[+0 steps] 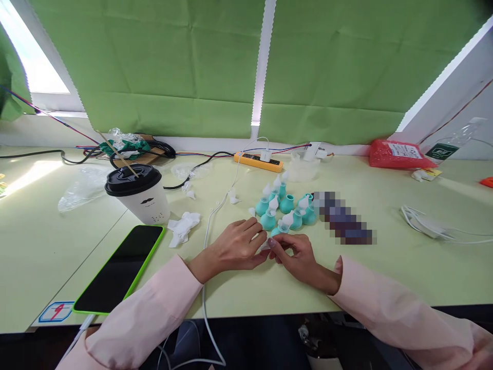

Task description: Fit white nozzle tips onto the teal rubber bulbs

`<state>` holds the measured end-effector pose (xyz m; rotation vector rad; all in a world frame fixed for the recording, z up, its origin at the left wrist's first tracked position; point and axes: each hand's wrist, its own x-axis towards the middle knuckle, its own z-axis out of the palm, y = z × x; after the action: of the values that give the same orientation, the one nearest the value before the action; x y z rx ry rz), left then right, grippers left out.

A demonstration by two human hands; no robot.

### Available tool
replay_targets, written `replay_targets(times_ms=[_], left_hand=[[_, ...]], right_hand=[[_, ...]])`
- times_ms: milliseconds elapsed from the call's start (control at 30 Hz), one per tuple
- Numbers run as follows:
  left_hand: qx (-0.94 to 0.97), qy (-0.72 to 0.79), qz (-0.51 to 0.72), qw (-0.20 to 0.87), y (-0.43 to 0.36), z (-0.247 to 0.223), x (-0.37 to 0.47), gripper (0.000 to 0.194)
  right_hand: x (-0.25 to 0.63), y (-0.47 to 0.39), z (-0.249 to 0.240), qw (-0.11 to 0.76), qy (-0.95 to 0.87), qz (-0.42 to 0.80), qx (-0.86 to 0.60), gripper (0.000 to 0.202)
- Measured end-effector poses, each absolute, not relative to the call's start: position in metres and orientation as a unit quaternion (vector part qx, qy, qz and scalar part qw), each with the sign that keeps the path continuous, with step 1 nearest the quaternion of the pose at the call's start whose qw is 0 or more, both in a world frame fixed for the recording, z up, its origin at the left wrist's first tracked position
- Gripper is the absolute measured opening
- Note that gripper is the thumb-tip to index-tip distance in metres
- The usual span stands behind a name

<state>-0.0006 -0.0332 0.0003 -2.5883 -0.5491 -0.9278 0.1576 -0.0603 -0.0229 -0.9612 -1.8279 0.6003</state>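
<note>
Fingertips (271,242) of my left hand (239,244) and right hand (296,256) meet, pinching a small whitish piece (264,246), mostly hidden, above the pale yellow-green table (269,298), whose front edge lies nearer me. Just beyond my fingers, round teal squeeze bulbs (268,221), most with translucent white tips (273,204), cluster toward its back edge.

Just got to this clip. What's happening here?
A person's left hand and right hand meet above the table, with a small whitish piece at their fingertips, mostly hidden. Just beyond the hands stands a cluster of teal bulbs; several carry pale pointed tips, while at least one has an open neck. To the left are a phone and a lidded cup.
</note>
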Motion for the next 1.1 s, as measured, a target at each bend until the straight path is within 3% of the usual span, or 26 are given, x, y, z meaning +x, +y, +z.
replay_targets(times_ms=[200,333,700,867,1100], left_hand=[[-0.909,-0.202,-0.334,0.148,-0.0314,-0.0031,-0.0019,0.011],[-0.886,-0.223,-0.393,0.108,-0.0302,-0.0057,-0.0021,0.022],[-0.897,-0.192,-0.383,0.111,-0.0309,-0.0031,-0.0018,0.011],[-0.89,-0.223,-0.394,0.052,-0.0313,-0.0037,-0.0033,0.024],[-0.88,-0.216,-0.423,-0.02,-0.0326,-0.0037,-0.0003,0.015]], right_hand=[[0.1587,-0.0592,-0.0253,0.475,-0.728,0.282,-0.406,0.014],[0.1592,-0.0595,-0.023,0.487,-0.707,0.308,-0.409,0.015],[0.1597,-0.0599,-0.0256,0.473,-0.706,0.325,-0.415,0.016],[0.1596,-0.0598,-0.0252,0.476,-0.709,0.325,-0.407,0.014],[0.1606,-0.0592,-0.0267,0.466,-0.718,0.323,-0.404,0.016]])
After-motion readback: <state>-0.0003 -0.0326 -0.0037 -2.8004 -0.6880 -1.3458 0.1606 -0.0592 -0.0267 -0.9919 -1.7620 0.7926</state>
